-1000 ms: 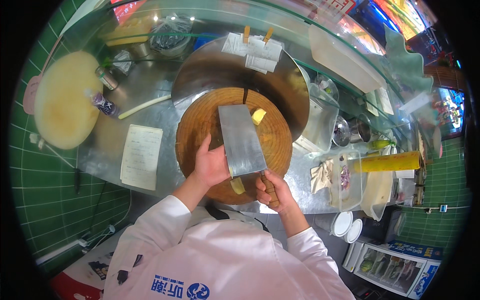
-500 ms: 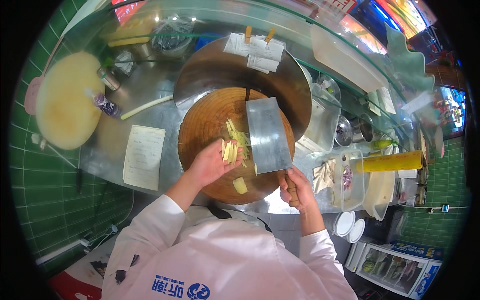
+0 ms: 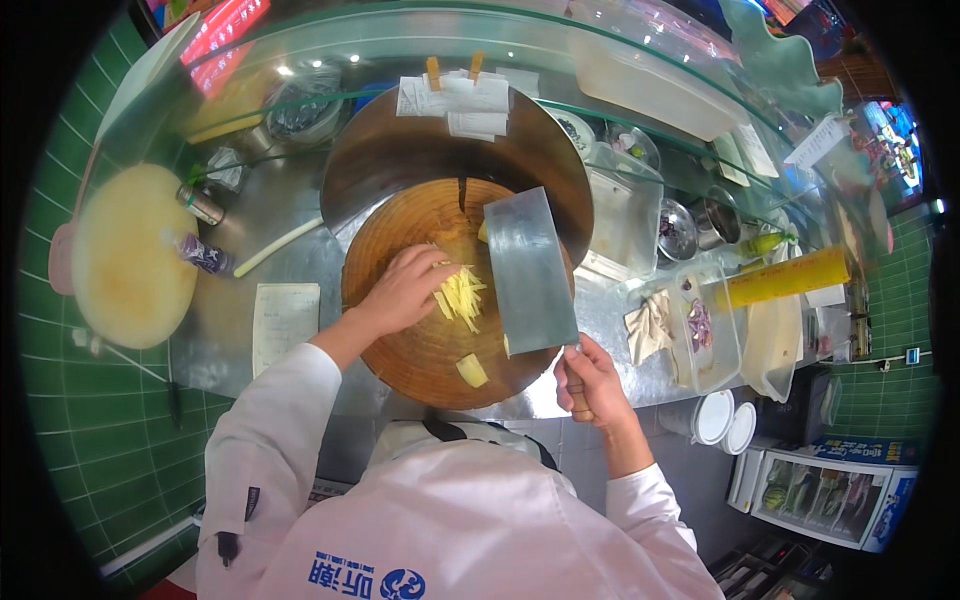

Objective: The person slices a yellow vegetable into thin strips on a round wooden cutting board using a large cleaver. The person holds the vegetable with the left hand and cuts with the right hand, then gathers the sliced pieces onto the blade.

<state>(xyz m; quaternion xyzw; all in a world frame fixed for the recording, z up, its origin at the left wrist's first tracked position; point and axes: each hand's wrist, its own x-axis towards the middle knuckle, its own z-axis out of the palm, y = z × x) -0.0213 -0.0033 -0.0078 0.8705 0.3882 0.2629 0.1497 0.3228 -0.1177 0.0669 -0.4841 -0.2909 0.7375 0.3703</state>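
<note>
A round wooden chopping block [image 3: 400,365] stands before me, with a pile of pale yellow strips that look like ginger [image 3: 462,298] in its middle. My left hand [image 3: 405,288] lies palm down on the block at the pile's left edge, fingers stretched out and touching the strips. Its palm side is hidden. In my right hand [image 3: 592,382] is the wooden handle of a broad cleaver [image 3: 530,270]; the blade lies flat over the block's right side. A thicker yellow chunk [image 3: 472,370] rests near the front of the block, and another piece peeks out beside the blade.
A curved metal guard [image 3: 375,150] with clipped papers [image 3: 450,97] rises behind the block. To the left are a notepad [image 3: 285,325], a pale stalk [image 3: 278,247], a can [image 3: 200,205] and a round pale board [image 3: 135,255]. Plastic tubs [image 3: 705,330] and a cloth [image 3: 650,328] sit right.
My left hand has turned from palm up, with strips lying on it, to palm down on the block. The strips now lie heaped on the wood. The cleaver stays in my right hand.
</note>
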